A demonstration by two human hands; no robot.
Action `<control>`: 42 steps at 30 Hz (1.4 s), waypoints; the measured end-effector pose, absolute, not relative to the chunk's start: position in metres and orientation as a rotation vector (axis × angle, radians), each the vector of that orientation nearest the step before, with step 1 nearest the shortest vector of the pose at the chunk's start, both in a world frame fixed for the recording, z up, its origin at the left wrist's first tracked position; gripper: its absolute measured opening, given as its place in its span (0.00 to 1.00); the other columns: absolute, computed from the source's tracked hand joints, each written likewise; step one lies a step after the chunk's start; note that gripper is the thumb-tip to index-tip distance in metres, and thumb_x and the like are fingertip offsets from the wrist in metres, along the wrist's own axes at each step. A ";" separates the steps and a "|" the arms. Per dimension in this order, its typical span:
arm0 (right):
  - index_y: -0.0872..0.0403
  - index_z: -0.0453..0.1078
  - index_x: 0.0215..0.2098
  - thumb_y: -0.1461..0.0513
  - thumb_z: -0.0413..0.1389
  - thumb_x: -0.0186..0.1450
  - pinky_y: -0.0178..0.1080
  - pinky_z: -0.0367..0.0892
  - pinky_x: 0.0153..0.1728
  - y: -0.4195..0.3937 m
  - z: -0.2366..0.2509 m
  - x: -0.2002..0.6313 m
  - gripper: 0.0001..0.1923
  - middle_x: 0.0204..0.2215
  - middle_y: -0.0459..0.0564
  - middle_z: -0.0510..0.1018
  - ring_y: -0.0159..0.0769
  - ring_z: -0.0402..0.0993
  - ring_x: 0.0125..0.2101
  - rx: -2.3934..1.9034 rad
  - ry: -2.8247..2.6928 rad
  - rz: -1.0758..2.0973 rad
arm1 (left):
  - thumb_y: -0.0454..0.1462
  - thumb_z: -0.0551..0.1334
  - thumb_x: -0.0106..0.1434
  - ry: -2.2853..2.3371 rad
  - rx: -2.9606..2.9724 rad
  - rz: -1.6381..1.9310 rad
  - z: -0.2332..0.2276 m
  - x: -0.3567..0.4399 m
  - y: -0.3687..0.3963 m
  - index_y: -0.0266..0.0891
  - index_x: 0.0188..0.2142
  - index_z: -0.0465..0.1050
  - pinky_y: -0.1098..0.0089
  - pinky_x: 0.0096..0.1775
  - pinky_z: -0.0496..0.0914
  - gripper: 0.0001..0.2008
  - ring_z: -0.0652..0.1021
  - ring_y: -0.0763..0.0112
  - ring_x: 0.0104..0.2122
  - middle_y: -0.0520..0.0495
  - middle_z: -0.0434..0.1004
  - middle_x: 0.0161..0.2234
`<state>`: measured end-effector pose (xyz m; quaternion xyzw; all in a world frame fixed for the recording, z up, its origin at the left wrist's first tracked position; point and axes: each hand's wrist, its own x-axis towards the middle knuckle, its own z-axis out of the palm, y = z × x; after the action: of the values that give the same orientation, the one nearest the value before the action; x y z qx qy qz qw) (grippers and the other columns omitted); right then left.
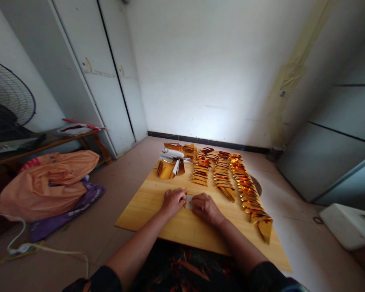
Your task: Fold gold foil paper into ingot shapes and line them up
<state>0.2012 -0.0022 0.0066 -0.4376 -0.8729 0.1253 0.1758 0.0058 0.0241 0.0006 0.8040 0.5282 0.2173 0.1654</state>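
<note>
Between my two hands, a small sheet of gold foil paper (189,201) lies on the wooden board with its pale side up. My left hand (174,201) is closed on its left edge, where a little gold shows by the fingertips. My right hand (207,207) rests over the right part of the sheet, fingers curled and pressed down on it. Just beyond my hands stand rows of folded gold foil pieces (222,174). A curled stack of gold foil sheets (167,169) sits beyond my left hand.
The wooden board (146,207) is in front of me. Left on the floor are an orange bag (45,182), a purple bag (69,211) and a white cord (54,250). A fan (9,97) stands at far left. A white box (346,225) is at right.
</note>
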 end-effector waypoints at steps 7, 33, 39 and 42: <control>0.43 0.73 0.46 0.57 0.58 0.61 0.42 0.56 0.46 0.009 -0.003 0.208 0.14 0.50 0.49 0.71 0.40 0.63 0.49 -1.350 -2.463 0.381 | 0.29 0.54 0.56 1.378 2.324 0.540 0.000 0.002 0.036 0.44 0.33 0.72 0.53 0.57 0.51 0.11 0.68 0.65 0.55 0.52 0.74 0.52; 0.52 0.74 0.35 0.67 0.53 0.62 0.35 0.67 0.43 0.025 -0.014 0.190 0.09 0.36 0.49 0.76 0.33 0.72 0.40 -0.910 -2.179 0.661 | 0.36 0.59 0.57 1.286 2.354 0.474 0.003 -0.005 0.037 0.43 0.34 0.70 0.50 0.58 0.51 0.05 0.67 0.60 0.56 0.49 0.73 0.52; 0.53 0.74 0.31 0.65 0.55 0.63 0.31 0.64 0.34 0.031 -0.014 0.188 0.06 0.29 0.46 0.73 0.30 0.70 0.31 -1.092 -2.199 0.566 | 0.35 0.59 0.57 1.286 2.333 0.462 0.005 -0.005 0.036 0.43 0.34 0.70 0.50 0.59 0.49 0.05 0.66 0.59 0.58 0.50 0.72 0.54; 0.54 0.73 0.29 0.65 0.55 0.63 0.29 0.62 0.33 0.029 -0.010 0.184 0.06 0.29 0.46 0.72 0.29 0.69 0.30 -1.276 -2.264 0.501 | 0.36 0.59 0.57 1.287 2.333 0.469 0.002 -0.005 0.037 0.43 0.34 0.70 0.49 0.59 0.49 0.04 0.66 0.58 0.58 0.50 0.72 0.54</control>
<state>0.1841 0.0292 -0.0096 -0.4675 -0.8294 0.1834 0.2448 -0.0054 0.0371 0.0018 0.8419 0.4644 0.1692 0.2166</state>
